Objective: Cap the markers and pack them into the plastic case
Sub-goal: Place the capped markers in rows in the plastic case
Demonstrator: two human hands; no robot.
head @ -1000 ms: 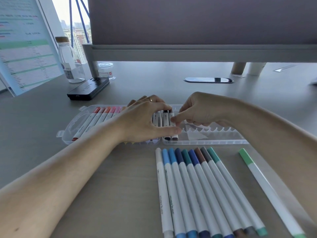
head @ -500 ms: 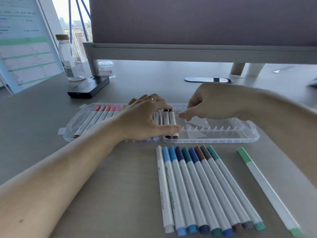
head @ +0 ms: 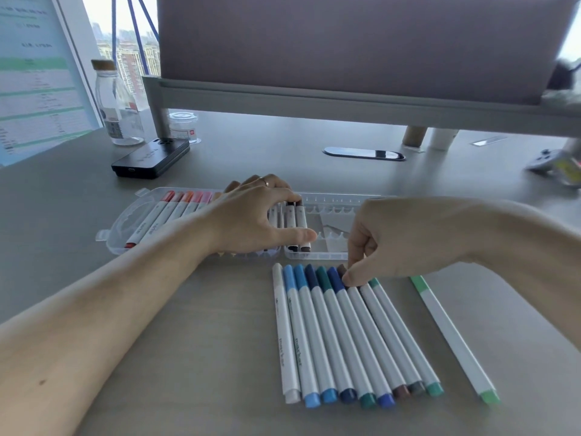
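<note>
**A:** Where are the markers right now?

**B:** Split between two places. Some lie in the clear plastic case (head: pixel 314 255) at the far side of the matte grey desk (head: pixel 188 357). The red, orange and pink-capped markers (head: pixel 185 196) fill its rounded left half. Two dark-capped markers (head: pixel 295 221) sit at the left edge of the right half, beside bare scalloped slots. Just in front of the case, a row of markers (head: pixel 339 335) lies side by side on the desk. There are nine slim white barrels, coloured at both ends, running from white through blues and teal to brown, grey and green. A light-green marker (head: pixel 452 335) lies apart to the right, slanted.

**A:** And the hands?

**B:** The left hand (head: pixel 261 215) lies palm down over the packed markers mid-case. Its fingers are loosely stretched and the thumb is straight, and it grasps nothing. One finger wears a ring (head: pixel 265 181). The right hand (head: pixel 393 240) is curled downward, its fingertips (head: pixel 349 280) pinching the far cap end of the brown marker (head: pixel 374 335). That marker lies in the row, touching its neighbours.

**A:** Anything else?

**B:** At far left stand a glass bottle (head: pixel 118 111) with a cork stopper and a small clear jar (head: pixel 184 127). A flat black box (head: pixel 151 157) lies near them.
</note>
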